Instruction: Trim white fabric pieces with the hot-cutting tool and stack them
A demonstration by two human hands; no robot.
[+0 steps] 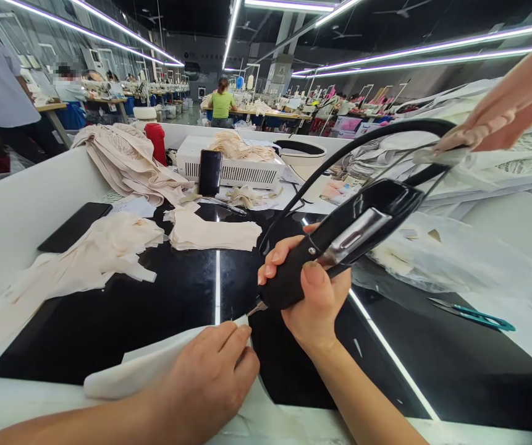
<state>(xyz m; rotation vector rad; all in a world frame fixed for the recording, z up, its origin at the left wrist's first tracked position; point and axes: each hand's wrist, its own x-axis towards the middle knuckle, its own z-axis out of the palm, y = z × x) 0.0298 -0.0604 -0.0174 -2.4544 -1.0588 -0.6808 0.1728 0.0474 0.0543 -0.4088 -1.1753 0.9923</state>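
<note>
Near the glossy black worktop's (149, 315) front edge, our left hand (214, 371) pinches pale flat fabric (143, 364) in its fingers; slippage could expose them to the narrow metal tip (257, 308). Our right hand (314, 306) grips the black corded tool (340, 238); cable drag could skew it.

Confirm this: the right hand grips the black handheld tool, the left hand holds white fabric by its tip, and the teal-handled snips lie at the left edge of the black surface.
The side is wrong: the head view shows the teal-handled snips at the right edge of the black surface. The right hand grips the tool and the left hand holds the fabric.
</note>
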